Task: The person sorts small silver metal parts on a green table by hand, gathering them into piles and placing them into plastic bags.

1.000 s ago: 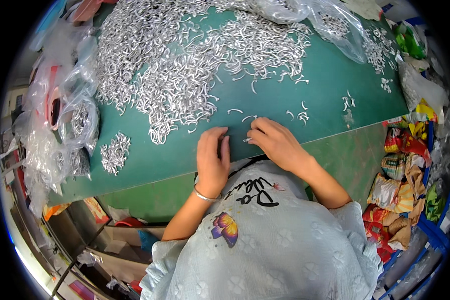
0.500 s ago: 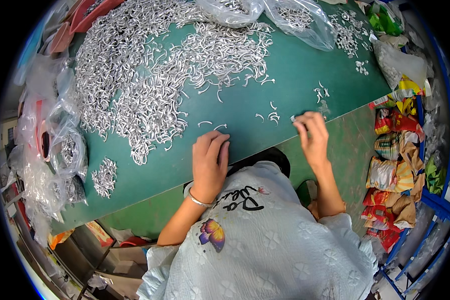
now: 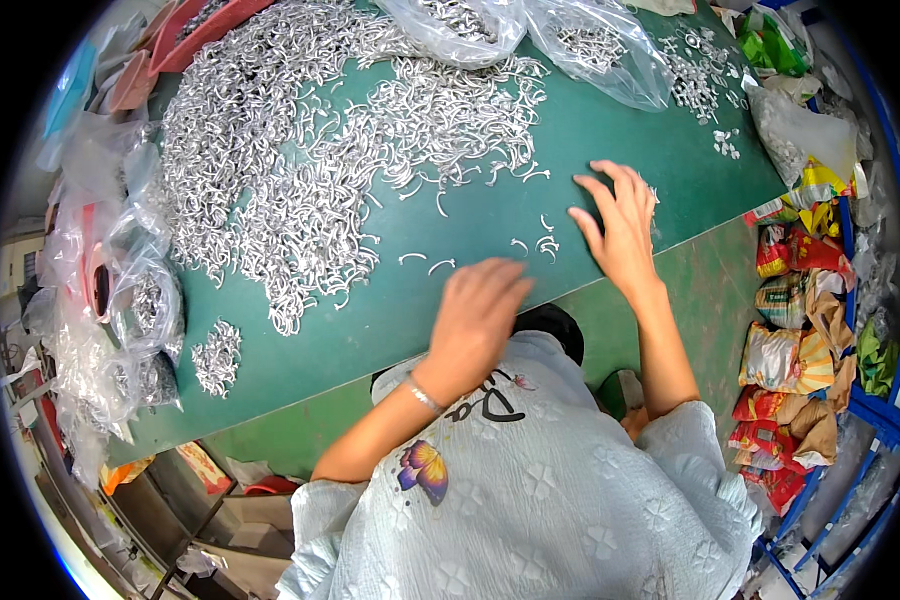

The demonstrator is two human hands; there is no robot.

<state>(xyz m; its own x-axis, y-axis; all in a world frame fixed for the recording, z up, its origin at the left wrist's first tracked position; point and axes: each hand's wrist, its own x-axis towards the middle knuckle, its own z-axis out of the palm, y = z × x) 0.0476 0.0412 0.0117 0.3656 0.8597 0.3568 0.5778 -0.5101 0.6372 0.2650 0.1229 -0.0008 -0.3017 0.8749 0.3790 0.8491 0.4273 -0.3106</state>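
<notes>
My right hand [image 3: 622, 225] is over the green table [image 3: 490, 225] with its fingers spread apart, and nothing shows between them. It covers the spot where a few small silvery pieces lay. My left hand [image 3: 478, 315] is above the table's near edge, its fingers smeared by motion; whether it holds anything cannot be seen. Between the hands lies a small group of curved silver metal pieces [image 3: 547, 245]. Two single curved pieces [image 3: 441, 266] rest just beyond my left hand. A large heap of the same curved pieces [image 3: 300, 190] spreads over the table's left and far side.
Clear plastic bags [image 3: 600, 55] with metal pieces stand at the far edge. Small silvery parts [image 3: 695, 75] are scattered at far right. A small pile [image 3: 216, 358] sits near left, beside plastic bags [image 3: 140, 290]. Colourful packages [image 3: 785, 355] lie right of the table by a blue rack [image 3: 885, 410].
My left hand has moved right, uncovering a curved piece. My right hand has moved away from me, spread its fingers, and no longer pinches the small piece it had at its fingertips.
</notes>
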